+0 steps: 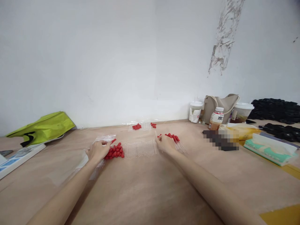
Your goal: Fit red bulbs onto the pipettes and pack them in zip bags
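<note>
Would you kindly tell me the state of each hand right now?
Left hand: closed, holding a red piece.
Right hand: closed, holding a pale stick.

Bright, soft, even light, its source out of view.
Soft shadows fall beside the arms (67, 190) on the table (145, 193); the yellow-green bag (48, 125) has a mild sheen. Thin sticks (138, 149) look indistinct, a pixelated patch (220, 140) masks detail, and outer edges stretch.

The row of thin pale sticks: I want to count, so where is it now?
In the head view, the row of sticks lies near centre on the brown surface, between the red pile by the left hand and the right hand.
</note>
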`<state>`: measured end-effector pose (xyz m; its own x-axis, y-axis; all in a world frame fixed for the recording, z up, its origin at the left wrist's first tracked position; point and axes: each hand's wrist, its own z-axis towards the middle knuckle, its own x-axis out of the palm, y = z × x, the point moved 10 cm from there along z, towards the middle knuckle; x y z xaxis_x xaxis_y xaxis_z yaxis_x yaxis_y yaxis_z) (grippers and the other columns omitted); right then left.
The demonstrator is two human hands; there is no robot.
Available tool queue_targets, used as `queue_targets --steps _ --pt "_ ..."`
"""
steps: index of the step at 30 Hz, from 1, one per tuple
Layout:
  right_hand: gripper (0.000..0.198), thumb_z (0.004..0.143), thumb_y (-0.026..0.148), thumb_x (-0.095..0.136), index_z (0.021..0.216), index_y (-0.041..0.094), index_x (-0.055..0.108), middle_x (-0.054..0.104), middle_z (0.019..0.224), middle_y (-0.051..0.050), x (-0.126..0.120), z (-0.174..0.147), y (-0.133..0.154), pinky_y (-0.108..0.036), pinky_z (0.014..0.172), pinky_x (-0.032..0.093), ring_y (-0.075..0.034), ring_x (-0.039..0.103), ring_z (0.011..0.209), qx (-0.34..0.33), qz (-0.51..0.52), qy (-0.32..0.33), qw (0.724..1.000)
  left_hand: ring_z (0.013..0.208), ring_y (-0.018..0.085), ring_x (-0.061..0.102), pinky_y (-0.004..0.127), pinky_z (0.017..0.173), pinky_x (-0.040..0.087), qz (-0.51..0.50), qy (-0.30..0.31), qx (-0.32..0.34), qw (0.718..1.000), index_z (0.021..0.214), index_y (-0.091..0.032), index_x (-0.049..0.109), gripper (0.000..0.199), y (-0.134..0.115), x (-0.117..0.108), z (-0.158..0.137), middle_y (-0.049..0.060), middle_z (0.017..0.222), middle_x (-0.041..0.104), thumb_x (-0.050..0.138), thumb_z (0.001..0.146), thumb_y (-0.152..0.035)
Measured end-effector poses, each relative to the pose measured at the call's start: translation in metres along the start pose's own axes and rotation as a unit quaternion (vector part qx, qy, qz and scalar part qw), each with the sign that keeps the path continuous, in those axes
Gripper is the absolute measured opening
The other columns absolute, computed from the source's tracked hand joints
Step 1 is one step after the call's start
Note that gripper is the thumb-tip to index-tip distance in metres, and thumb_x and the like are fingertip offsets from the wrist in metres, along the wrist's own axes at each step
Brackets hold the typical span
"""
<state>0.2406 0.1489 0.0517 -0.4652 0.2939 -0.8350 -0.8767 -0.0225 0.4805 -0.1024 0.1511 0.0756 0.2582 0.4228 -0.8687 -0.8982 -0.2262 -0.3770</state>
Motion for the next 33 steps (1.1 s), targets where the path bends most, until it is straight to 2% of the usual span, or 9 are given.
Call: queue_targets --steps 2,4,7,9,13,17,22,27,33 --pt "0.023 0.083 0.028 0.034 0.080 0.016 0.053 0.062 0.081 -0.007 -0.005 -0.008 0.003 -0.024 0.062 0.032 -0.017 0.056 0.074 -0.034 0.048 -0.004 0.998 0.093 0.031 0.053 0.040 0.077 0.037 -0.052 -0.040 0.067 0.996 0.077 -0.019 0.062 0.034 -0.027 -0.012 -0.015 0.009 0.091 0.063 0.045 0.072 -0.047" --pt "0.019 0.085 0.026 0.033 0.088 0.016 0.049 0.061 0.083 -0.006 -0.008 -0.020 0.005 -0.023 0.061 0.034 -0.015 0.055 0.072 -0.089 0.100 -0.009 0.991 0.084 0.023 0.056 0.031 0.071 0.041 -0.123 -0.034 0.174 0.976 0.074 -0.018 0.060 0.026 -0.065 -0.012 -0.043 0.006 0.084 0.063 0.045 0.075 -0.039" --pt "0.016 0.086 0.023 0.032 0.091 0.018 0.046 0.058 0.083 -0.005 -0.006 -0.042 0.005 -0.024 0.065 0.036 -0.015 0.054 0.074 -0.180 0.136 -0.019 0.974 0.070 0.017 0.055 0.027 0.064 0.041 -0.175 0.035 0.298 0.938 0.076 -0.019 0.057 0.017 -0.112 0.010 -0.097 0.002 0.078 0.060 0.046 0.077 -0.031" --pt "0.016 0.085 0.020 0.032 0.091 0.018 0.047 0.058 0.084 -0.006 -0.003 -0.057 0.003 -0.027 0.070 0.037 -0.016 0.054 0.077 -0.232 0.135 -0.020 0.963 0.065 0.016 0.053 0.027 0.060 0.041 -0.190 0.071 0.334 0.920 0.071 -0.018 0.054 0.012 -0.126 0.027 -0.126 0.002 0.070 0.058 0.048 0.076 -0.027" --pt "0.022 0.085 0.016 0.035 0.101 0.018 0.050 0.060 0.093 -0.006 -0.002 -0.075 0.001 -0.030 0.077 0.035 -0.017 0.054 0.086 -0.282 0.117 -0.022 0.952 0.064 0.015 0.052 0.026 0.058 0.041 -0.196 0.107 0.358 0.907 0.077 -0.018 0.053 0.008 -0.128 0.045 -0.152 0.001 0.070 0.055 0.050 0.076 -0.025" --pt "0.023 0.085 0.015 0.034 0.095 0.020 0.054 0.061 0.090 -0.003 -0.006 -0.083 0.009 -0.028 0.076 0.035 -0.015 0.054 0.085 -0.301 0.102 -0.014 0.948 0.080 0.017 0.052 0.030 0.071 0.043 -0.215 0.120 0.376 0.894 0.106 -0.020 0.051 0.032 -0.132 0.043 -0.157 0.005 0.092 0.054 0.054 0.076 -0.029" --pt "0.019 0.086 0.021 0.036 0.086 0.018 0.054 0.060 0.081 -0.002 -0.005 -0.094 0.020 -0.028 0.075 0.034 -0.013 0.053 0.077 -0.324 0.087 0.009 0.942 0.083 0.016 0.052 0.029 0.075 0.041 -0.238 0.151 0.398 0.873 0.080 -0.020 0.062 0.014 -0.143 0.041 -0.161 0.003 0.088 0.053 0.049 0.081 -0.026" --pt "0.023 0.087 0.024 0.033 0.087 0.019 0.055 0.061 0.079 -0.001 0.000 -0.105 0.028 -0.028 0.075 0.033 -0.012 0.053 0.074 -0.370 0.080 0.039 0.925 0.079 0.016 0.052 0.028 0.072 0.041 -0.287 0.157 0.372 0.869 0.085 -0.019 0.054 0.012 -0.138 0.042 -0.156 0.002 0.083 0.056 0.043 0.085 -0.024" --pt "0.025 0.088 0.025 0.031 0.087 0.019 0.055 0.062 0.079 -0.002 0.002 -0.106 0.028 -0.029 0.074 0.032 -0.013 0.053 0.072 -0.378 0.081 0.038 0.921 0.078 0.015 0.052 0.025 0.071 0.040 -0.316 0.174 0.358 0.861 0.088 -0.019 0.049 0.012 -0.134 0.047 -0.155 0.001 0.083 0.056 0.038 0.087 -0.025"
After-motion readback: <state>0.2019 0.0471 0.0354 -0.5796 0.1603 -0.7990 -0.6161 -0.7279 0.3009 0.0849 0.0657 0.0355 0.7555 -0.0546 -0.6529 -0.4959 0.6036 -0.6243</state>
